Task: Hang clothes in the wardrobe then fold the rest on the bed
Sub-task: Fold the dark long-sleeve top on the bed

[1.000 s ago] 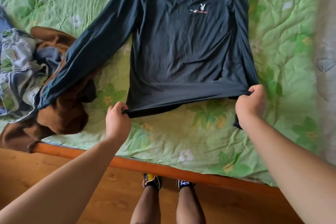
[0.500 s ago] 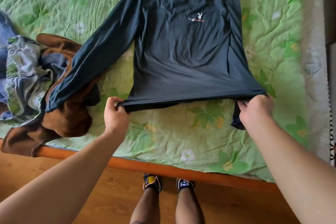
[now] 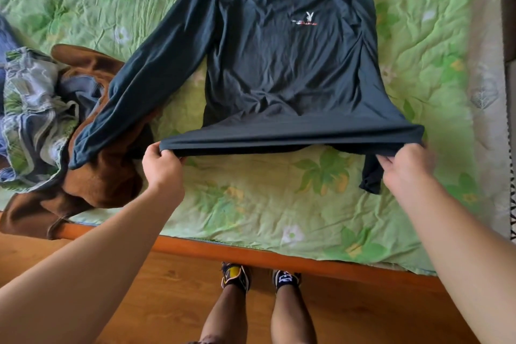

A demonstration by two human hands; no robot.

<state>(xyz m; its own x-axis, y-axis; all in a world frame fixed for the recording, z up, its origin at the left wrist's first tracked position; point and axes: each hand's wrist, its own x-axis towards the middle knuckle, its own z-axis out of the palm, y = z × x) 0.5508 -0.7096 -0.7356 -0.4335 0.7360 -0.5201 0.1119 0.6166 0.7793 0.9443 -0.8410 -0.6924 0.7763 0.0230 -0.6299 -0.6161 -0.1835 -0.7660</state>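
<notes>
In the head view, a dark long-sleeved shirt (image 3: 279, 64) lies logo-up on the bed's green floral quilt (image 3: 265, 204), collar toward 12 o'clock and hem toward 6. The left hand (image 3: 163, 167) has its fingers curled round the hem corner at the shirt's 8 o'clock, and the right hand (image 3: 405, 170) grips the opposite corner at 4 o'clock. The hem is lifted off the quilt and drawn taut between them. One sleeve stretches toward 8 o'clock across a brown garment (image 3: 106, 181), which lies against a patterned cloth (image 3: 30, 109) at 9 o'clock. The other cuff hangs just beside the right hand. At 6 o'clock runs the orange bed rail (image 3: 251, 255).
</notes>
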